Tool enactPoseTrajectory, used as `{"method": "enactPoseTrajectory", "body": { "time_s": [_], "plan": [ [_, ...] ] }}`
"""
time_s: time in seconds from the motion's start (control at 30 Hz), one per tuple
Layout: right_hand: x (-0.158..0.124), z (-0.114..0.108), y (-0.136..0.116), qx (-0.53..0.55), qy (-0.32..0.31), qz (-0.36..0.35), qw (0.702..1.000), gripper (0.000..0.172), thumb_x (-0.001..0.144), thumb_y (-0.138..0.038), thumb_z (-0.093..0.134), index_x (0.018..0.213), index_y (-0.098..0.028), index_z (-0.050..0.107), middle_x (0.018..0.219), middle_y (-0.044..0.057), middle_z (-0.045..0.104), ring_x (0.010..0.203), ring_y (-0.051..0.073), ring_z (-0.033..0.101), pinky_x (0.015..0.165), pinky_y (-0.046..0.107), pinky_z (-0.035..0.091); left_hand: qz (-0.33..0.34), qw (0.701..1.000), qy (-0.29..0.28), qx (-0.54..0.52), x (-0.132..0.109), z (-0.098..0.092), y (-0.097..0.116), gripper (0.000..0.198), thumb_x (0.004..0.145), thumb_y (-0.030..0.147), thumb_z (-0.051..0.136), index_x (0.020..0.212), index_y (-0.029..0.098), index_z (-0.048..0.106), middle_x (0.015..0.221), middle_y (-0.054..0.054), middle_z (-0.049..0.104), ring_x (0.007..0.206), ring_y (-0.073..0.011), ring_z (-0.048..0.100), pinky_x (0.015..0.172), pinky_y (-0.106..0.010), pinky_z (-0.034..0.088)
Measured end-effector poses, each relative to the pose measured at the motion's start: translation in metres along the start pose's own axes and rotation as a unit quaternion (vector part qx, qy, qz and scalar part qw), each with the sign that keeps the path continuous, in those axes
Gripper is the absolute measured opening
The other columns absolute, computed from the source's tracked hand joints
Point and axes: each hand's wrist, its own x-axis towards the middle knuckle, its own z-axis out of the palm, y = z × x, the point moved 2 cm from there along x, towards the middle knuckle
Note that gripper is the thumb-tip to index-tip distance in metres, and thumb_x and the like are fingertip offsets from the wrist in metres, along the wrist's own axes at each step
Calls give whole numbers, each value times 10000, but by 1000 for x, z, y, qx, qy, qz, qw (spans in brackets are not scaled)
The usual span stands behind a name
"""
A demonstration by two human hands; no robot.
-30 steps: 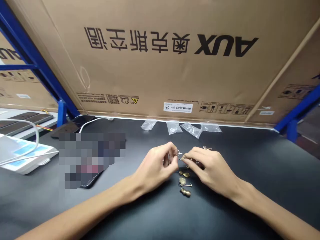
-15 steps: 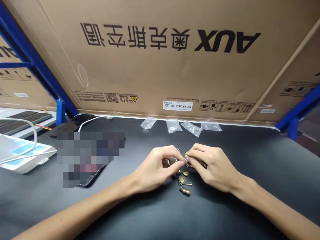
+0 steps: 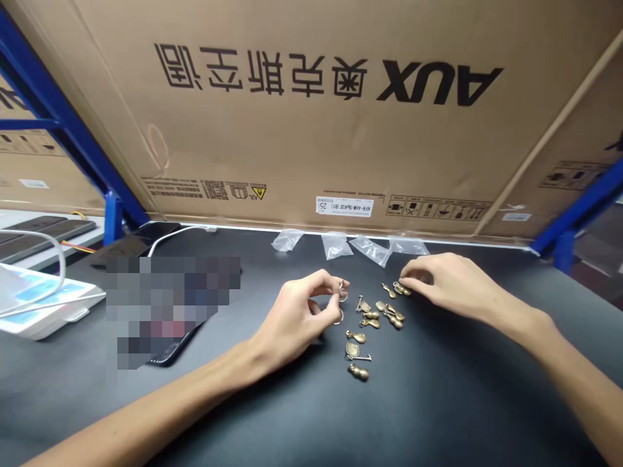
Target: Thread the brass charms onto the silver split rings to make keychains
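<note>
Silvery metal ring [image 3: 343,299]: pinched in thumb and fingers of my left hand [image 3: 300,310]; slack pinch could drop it. Bronze-toned charm [image 3: 400,289]: at fingertips of my right hand [image 3: 445,282], whether gripped I cannot tell; small, could slip. Charm cluster [image 3: 371,323]: between hands; stray finger could scatter it. Gourd-shaped charm [image 3: 359,372]: nearest me on bench [image 3: 428,395]; rounded, might roll.

Soft light leaves a dull sheen on the dark tabletop [image 3: 302,405].
</note>
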Motion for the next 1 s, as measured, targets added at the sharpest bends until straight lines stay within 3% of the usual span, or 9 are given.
{"method": "enactPoseTrajectory", "body": {
  "time_s": [0.17,0.53,0.77,1.0],
  "plan": [
    [-2,10,-4,-5,-22,-18,1000,151,861,-280,591,851,-292,741,806,-14,745,682,183,675,570,277,444,-12,1000,12,5,2,-1,-2,61,870,205,538,830,170,568,1064,-71,722,825,-152,691,582,-218,528],
    [-2,4,-17,-5,45,-32,998,182,901,-292,554,904,-257,732,907,18,750,740,196,672,641,300,461,10,1000,12,8,1,0,1,29,831,170,547,840,166,575,953,-63,724,809,-154,688,612,-236,548],
    [-2,3,-22,106,21,-34,994,184,892,-264,570,947,-245,745,913,15,765,765,194,700,710,314,535,20,999,8,38,1,1,2,36,809,144,548,810,179,559,901,-32,723,753,-134,672,612,-230,522],
    [-10,2,-63,289,41,7,956,149,872,-287,608,844,-231,743,848,8,759,735,179,692,689,287,553,64,995,4,75,-2,5,-6,47,819,156,555,785,186,543,956,-34,735,703,-114,657,568,-212,488]
  ]
}}
